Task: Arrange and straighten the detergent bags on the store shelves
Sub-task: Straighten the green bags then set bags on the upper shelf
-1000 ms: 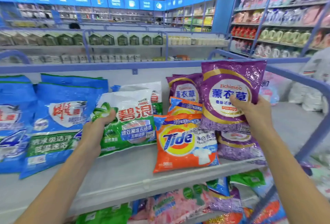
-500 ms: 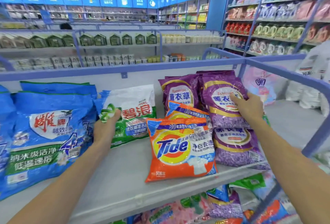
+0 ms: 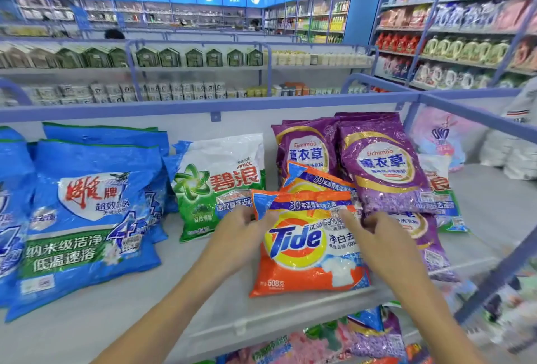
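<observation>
Bare shelf (image 3: 96, 326) lies open at lower left of the frame, in front of the blue bags (image 3: 84, 218), and a wider clear stretch runs at right past the purple bags (image 3: 383, 166). Between the green bag (image 3: 218, 186) and the blue bags only a narrow gap shows. The orange bag (image 3: 305, 250) fills the centre front, and both forearms cross the shelf edge there. A blue rail (image 3: 203, 106) bars the back.

Reached forward with both bare forearms, converging from the lower corners toward the middle. Left hand (image 3: 242, 231) turned palm inward, fingers curled and pinching at thumb level. Right hand (image 3: 377, 237) mirrored it, knuckles up, fingers bent under, thumb stretched inward. Kept the 2 hands near each other but apart, wrists nearly straight
</observation>
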The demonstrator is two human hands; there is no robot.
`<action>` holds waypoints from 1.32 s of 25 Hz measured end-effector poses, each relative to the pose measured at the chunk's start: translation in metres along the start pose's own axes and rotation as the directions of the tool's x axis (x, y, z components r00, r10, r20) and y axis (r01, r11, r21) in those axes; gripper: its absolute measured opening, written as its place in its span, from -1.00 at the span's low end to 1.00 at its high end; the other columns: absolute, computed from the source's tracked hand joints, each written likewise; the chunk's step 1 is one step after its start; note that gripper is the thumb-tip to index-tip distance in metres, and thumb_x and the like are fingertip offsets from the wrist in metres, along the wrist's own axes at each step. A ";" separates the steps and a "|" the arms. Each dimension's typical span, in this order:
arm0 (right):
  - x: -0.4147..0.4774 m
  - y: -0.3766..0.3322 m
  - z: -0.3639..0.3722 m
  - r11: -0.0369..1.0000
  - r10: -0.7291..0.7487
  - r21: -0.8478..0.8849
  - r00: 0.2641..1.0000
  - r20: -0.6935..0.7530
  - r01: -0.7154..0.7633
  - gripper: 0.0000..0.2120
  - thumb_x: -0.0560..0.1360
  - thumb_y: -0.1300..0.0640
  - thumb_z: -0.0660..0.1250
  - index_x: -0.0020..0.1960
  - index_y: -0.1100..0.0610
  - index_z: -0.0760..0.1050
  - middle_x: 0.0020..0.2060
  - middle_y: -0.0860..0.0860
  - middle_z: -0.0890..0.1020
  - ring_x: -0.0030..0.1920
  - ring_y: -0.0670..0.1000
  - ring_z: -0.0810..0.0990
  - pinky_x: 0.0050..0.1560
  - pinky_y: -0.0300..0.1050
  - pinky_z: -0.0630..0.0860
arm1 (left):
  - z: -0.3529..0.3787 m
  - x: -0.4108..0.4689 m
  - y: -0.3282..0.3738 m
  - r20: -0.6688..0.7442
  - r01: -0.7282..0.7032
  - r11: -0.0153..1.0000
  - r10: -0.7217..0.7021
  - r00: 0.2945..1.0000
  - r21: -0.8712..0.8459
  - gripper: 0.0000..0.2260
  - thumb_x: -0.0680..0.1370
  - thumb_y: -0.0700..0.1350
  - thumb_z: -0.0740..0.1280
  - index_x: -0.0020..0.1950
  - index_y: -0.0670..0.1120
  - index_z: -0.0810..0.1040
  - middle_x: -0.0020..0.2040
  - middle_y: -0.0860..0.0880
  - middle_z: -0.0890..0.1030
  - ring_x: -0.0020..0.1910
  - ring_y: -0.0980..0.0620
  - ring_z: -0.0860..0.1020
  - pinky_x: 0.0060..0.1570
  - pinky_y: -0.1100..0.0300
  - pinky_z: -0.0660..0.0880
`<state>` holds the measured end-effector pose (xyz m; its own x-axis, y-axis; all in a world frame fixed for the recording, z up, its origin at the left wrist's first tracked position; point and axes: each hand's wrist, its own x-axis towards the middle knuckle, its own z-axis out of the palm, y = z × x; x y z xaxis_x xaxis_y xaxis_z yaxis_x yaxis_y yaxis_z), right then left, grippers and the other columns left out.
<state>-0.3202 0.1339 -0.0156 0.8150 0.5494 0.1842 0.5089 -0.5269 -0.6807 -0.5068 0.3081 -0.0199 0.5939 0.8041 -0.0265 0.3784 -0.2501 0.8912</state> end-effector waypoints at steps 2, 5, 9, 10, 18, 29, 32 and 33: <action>-0.011 -0.006 0.000 0.997 0.004 -0.080 0.997 0.082 0.003 -0.27 0.36 -0.56 0.27 -0.27 0.16 0.40 -0.35 0.07 0.53 -0.26 0.11 0.52 -0.27 0.00 0.38 | 0.015 0.015 0.012 0.148 0.130 0.984 -0.112 0.983 -0.119 -0.50 0.60 0.38 0.13 0.02 0.03 0.66 -0.03 0.07 0.75 -0.03 0.09 0.72 0.12 0.06 0.54; -0.022 -0.007 0.005 0.993 -0.036 -0.106 0.995 0.095 0.046 -0.34 0.29 -0.45 0.48 -0.16 0.11 0.34 -0.19 0.03 0.49 -0.06 0.10 0.43 -0.04 0.09 0.43 | 0.019 0.047 0.021 0.162 0.321 0.827 -0.277 0.947 -0.461 -0.40 0.68 0.29 0.03 -0.25 -0.04 0.64 -0.25 -0.07 0.75 -0.26 -0.02 0.73 0.09 0.04 0.58; -0.037 0.002 0.010 0.971 -0.099 0.217 0.995 -0.019 0.101 -0.45 0.45 -0.14 0.54 -0.27 0.14 0.23 -0.41 0.06 0.29 -0.34 -0.01 0.25 -0.28 -0.01 0.19 | 0.013 0.067 0.029 0.336 0.423 0.852 -0.318 0.887 -0.310 -0.56 0.53 0.29 0.28 -0.34 -0.02 0.59 -0.25 -0.02 0.74 -0.31 0.01 0.71 -0.16 0.17 0.57; -0.042 0.004 0.010 0.947 -0.092 0.304 0.995 -0.043 0.101 -0.51 0.49 -0.13 0.49 -0.24 0.12 0.26 -0.46 0.03 0.33 -0.39 -0.08 0.24 -0.32 -0.09 0.19 | 0.012 0.070 0.032 0.342 0.449 0.845 -0.346 0.874 -0.290 -0.54 0.47 0.34 0.28 -0.39 -0.01 0.56 -0.26 -0.02 0.71 -0.31 0.01 0.68 -0.14 0.16 0.52; -0.045 0.021 0.006 0.767 -0.047 0.637 0.997 -0.053 0.071 -0.77 0.62 0.07 0.39 0.04 0.19 0.39 0.16 -0.16 0.49 0.20 -0.20 0.38 0.30 0.01 0.37 | 0.020 0.064 0.034 0.463 0.427 0.872 -0.285 0.839 -0.238 -0.75 0.64 -0.16 0.32 -0.24 -0.09 0.49 -0.46 -0.03 0.65 -0.55 0.07 0.61 -0.56 0.23 0.56; 0.006 -0.028 0.027 0.310 0.093 0.937 0.986 0.136 -0.159 -0.77 0.50 0.34 0.47 0.00 0.03 0.68 -0.02 0.12 0.78 -0.10 0.11 0.78 -0.19 0.03 0.72 | -0.069 0.004 -0.025 0.181 0.223 0.787 -0.144 0.973 -0.576 -0.51 0.36 -0.31 0.56 0.28 -0.12 0.62 0.07 -0.15 0.75 -0.03 -0.17 0.74 -0.09 0.01 0.68; 0.009 -0.063 0.063 0.353 0.125 0.902 0.968 0.219 -0.249 -0.77 0.42 0.41 0.52 0.02 0.19 0.64 -0.04 0.22 0.77 -0.13 0.17 0.77 -0.15 0.12 0.72 | -0.079 -0.008 -0.039 0.145 0.235 0.738 -0.185 0.972 -0.632 -0.57 0.39 -0.04 0.56 0.24 -0.09 0.65 0.05 -0.15 0.76 -0.10 -0.12 0.75 -0.16 0.01 0.70; 0.008 -0.069 0.073 0.390 0.145 0.876 0.958 0.247 -0.285 -0.72 0.40 0.41 0.54 0.07 0.24 0.62 -0.02 0.26 0.75 -0.08 0.23 0.76 -0.05 0.21 0.71 | -0.081 -0.011 -0.043 0.172 0.249 0.729 -0.181 0.968 -0.638 -0.52 0.35 0.06 0.59 0.22 -0.08 0.67 0.07 -0.15 0.75 -0.06 -0.13 0.75 -0.12 -0.01 0.70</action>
<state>-0.3692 0.2219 -0.0194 0.7863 0.6101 -0.0978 -0.2767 0.2061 -0.9386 -0.5869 0.3537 -0.0218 0.6287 0.7314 -0.2643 -0.0297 0.3622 0.9316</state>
